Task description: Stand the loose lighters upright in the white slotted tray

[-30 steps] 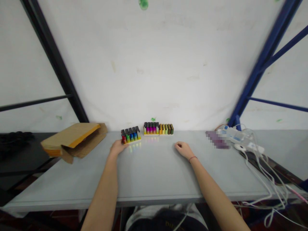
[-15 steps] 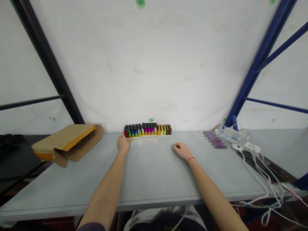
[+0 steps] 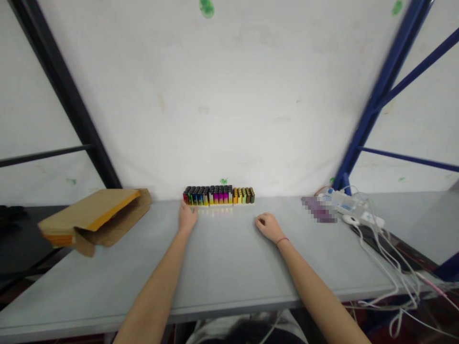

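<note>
A row of small coloured lighters [image 3: 218,195] with black caps stands in trays against the white wall at the back of the grey table [image 3: 229,267]. My left hand [image 3: 187,216] lies flat on the table, fingers stretched toward the left end of the row, touching or almost touching it. My right hand [image 3: 267,226] rests on the table with its fingers curled loosely, holding nothing, a little in front of the row's right end. A thin red band circles my right wrist.
An open cardboard box [image 3: 89,219] lies on its side at the table's left end. At the right are a blurred purple item [image 3: 318,209], a white power strip [image 3: 342,201] and several white cables [image 3: 387,258] hanging over the edge. Dark and blue rack posts flank the wall.
My left hand has pushed the left tray of lighters back and to the right, so it now lines up with the others against the wall. My right hand has stayed in place.
</note>
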Available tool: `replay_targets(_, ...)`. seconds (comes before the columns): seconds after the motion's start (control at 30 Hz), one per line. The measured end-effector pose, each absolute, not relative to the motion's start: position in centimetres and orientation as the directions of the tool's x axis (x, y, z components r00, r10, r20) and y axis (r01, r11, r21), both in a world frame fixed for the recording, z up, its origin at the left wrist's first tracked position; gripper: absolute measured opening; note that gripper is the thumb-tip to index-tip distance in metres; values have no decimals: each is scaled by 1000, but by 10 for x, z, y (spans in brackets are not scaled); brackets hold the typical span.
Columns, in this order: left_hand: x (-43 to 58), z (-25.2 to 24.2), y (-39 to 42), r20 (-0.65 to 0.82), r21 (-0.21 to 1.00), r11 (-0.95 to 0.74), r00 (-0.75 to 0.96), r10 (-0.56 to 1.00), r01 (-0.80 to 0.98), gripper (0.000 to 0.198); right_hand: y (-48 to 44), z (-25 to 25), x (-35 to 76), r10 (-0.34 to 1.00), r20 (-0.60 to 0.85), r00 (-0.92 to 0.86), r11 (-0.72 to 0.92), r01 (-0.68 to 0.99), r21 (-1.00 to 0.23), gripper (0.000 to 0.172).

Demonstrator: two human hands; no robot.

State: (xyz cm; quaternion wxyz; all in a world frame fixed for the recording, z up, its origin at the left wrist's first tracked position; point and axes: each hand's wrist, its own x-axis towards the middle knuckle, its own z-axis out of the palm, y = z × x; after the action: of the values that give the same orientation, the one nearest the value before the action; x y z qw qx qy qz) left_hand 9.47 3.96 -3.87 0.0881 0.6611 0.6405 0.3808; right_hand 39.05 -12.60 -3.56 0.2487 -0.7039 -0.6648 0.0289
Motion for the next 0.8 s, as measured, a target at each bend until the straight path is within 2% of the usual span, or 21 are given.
replay_targets(0.07, 111, -46, 26, 406, 564, -172, -90, 909, 808, 72, -129, -37, 385, 940, 308, 143, -31, 939, -343, 32)
replay_targets(0.1, 120, -49, 18, 421, 481, -202, -23, 907, 853, 71, -130, -38, 383, 941, 303, 150, -45, 944, -326, 39)
replay_targets(0.17, 139, -53, 2, 388, 318, -336, 201, 899, 887, 61, -132, -38, 380, 957, 258, 137, -54, 951, -303, 48)
replay_targets(0.23, 154, -53, -13, 274, 198, -534, 476, 835, 822, 49, -133, -37, 380, 973, 198, 119, -54, 951, -305, 50)
replay_targets(0.3, 161, -50, -22, 206, 147, -603, 571, 794, 784, 46, -133, -35, 382, 983, 152, 103, -48, 943, -330, 50)
replay_targets(0.43, 157, -44, -26, 142, 148, -620, 604, 784, 770, 49, -133, -31, 387, 990, 109, 93, -46, 927, -373, 49)
replay_targets(0.63, 149, -41, -25, 101, 193, -636, 630, 770, 747, 51, -133, -31, 388, 990, 117, 81, -30, 924, -380, 47)
replay_targets(0.8, 149, -39, -27, 82, 174, -635, 631, 771, 753, 52, -132, -32, 390, 990, 116, 83, -33, 924, -380, 47)
